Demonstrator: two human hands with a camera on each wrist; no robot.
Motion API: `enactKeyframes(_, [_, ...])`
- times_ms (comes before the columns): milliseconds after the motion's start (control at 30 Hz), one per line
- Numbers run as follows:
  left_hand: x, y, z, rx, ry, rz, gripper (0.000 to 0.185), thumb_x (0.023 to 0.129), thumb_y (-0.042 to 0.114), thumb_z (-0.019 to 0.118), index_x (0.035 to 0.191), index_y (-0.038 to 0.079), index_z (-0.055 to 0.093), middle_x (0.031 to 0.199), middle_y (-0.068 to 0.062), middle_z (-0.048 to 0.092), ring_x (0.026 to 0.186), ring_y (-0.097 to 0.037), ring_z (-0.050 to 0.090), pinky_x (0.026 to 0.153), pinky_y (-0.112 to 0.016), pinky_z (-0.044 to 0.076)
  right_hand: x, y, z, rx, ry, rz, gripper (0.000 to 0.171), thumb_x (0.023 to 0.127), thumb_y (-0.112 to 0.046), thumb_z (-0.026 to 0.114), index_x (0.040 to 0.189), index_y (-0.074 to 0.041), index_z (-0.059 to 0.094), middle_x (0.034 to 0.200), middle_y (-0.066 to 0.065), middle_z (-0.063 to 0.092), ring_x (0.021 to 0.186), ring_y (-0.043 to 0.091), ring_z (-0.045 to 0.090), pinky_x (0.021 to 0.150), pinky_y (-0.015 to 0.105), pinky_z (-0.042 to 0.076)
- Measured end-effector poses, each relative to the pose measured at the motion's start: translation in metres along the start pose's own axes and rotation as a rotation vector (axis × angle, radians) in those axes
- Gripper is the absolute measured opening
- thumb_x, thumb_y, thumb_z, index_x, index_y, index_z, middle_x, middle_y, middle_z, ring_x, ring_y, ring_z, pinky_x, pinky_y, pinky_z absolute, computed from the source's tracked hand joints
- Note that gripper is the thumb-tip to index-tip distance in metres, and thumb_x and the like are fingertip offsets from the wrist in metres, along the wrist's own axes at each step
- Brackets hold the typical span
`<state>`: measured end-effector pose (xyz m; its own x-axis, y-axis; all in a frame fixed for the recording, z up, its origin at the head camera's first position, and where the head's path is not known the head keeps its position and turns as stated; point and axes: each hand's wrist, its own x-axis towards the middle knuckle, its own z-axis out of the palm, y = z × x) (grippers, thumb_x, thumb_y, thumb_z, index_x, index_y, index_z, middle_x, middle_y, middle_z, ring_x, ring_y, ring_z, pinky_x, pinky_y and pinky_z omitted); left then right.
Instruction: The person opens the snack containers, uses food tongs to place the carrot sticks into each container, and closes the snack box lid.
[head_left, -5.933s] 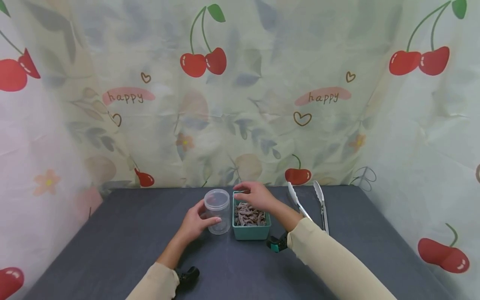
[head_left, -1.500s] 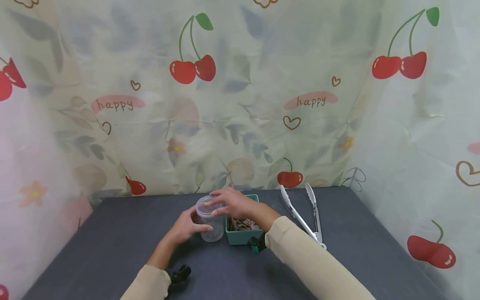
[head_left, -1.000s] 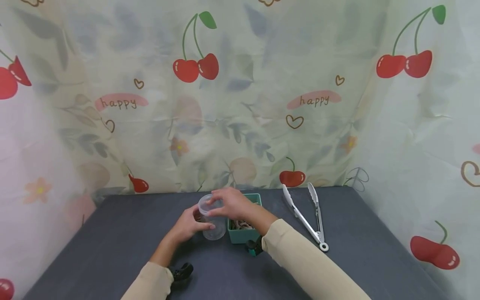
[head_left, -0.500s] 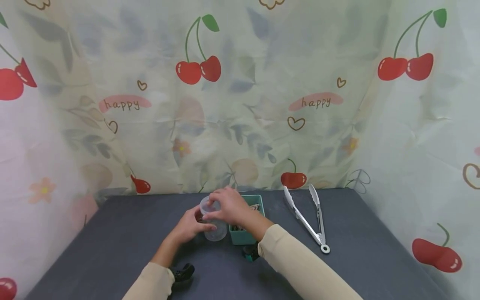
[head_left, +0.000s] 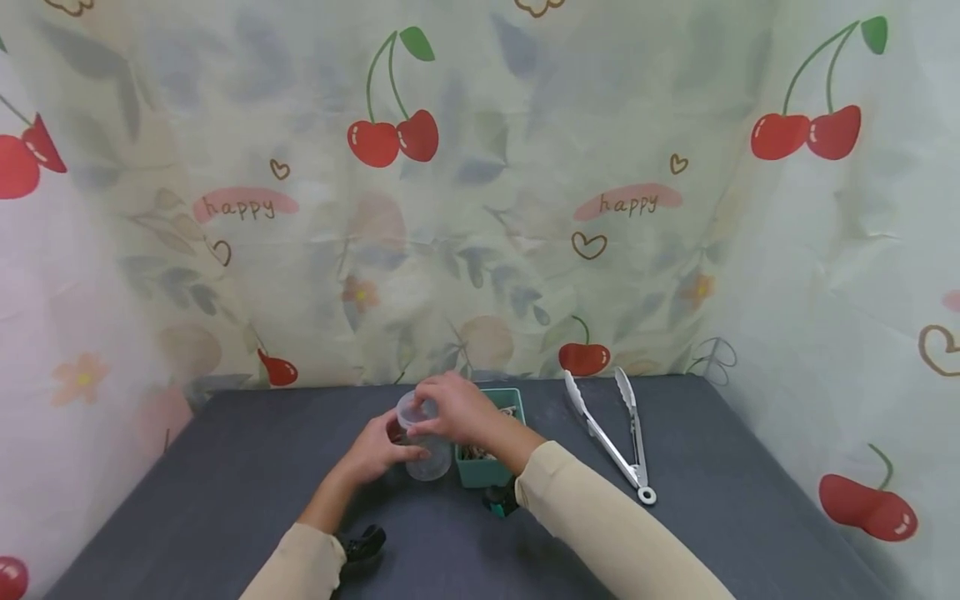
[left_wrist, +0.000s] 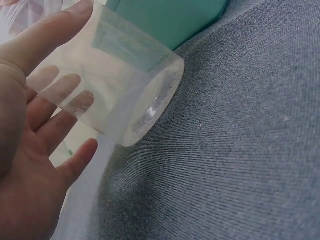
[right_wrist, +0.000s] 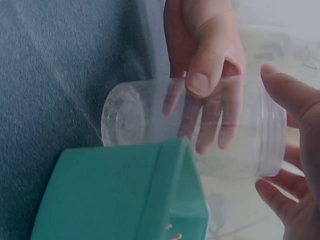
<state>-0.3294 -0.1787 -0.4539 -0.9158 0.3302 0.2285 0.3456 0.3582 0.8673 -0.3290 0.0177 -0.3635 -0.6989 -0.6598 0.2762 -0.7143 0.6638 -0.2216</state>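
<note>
A clear plastic jar (head_left: pixel 430 464) stands upright on the dark cloth, with nothing showing inside its see-through wall. My left hand (head_left: pixel 381 450) grips the jar's body from the left, thumb in front and fingers behind, as the left wrist view also shows. Over the top, my right hand (head_left: pixel 461 410) holds the round clear lid (right_wrist: pixel 272 135) by its ridged edge, thumb on one side and fingers on the other. The lid sits on the jar's mouth. Close to the jar's right is a green box (head_left: pixel 483 475) of greyish-brown strips, partly covered by my right forearm.
Silver tongs (head_left: pixel 611 450) lie spread at the right, grip tips toward the back. A dark cloth (head_left: pixel 262 467) covers the table. A cherry-patterned curtain (head_left: pixel 480 208) hangs behind and on both sides.
My right hand has moved left from above the green box onto the jar's lid. Its fingers have since curled and turned on the lid. My left hand has stayed on the jar.
</note>
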Motion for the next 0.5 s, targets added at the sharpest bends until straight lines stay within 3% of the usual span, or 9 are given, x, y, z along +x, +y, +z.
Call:
enactKeyframes(233, [0.001,0.000,-0.001,0.010,0.001,-0.028,0.058,0.079,0.012,0.081,0.129,0.001,0.053,0.118,-0.012,0.062,0.106,-0.027,0.061,0.085,-0.040,0.051,0.000,0.004,-0.006,0.036,-0.094,-0.009,0.033,0.086,-0.039,0.074,0.114,-0.022,0.069,0.140,0.003,0.052,0.126,0.020,0.050,0.099,0.035,0.042])
enactKeyframes(500, [0.001,-0.002,0.000,0.000,-0.006,-0.040,0.062,0.079,0.012,0.082,0.132,0.000,0.051,0.121,-0.014,0.060,0.109,-0.030,0.060,0.088,-0.044,0.050,-0.004,0.010,-0.008,0.067,-0.107,-0.036,0.036,0.088,-0.035,0.073,0.120,-0.021,0.069,0.147,0.006,0.044,0.133,0.024,0.043,0.103,0.040,0.038])
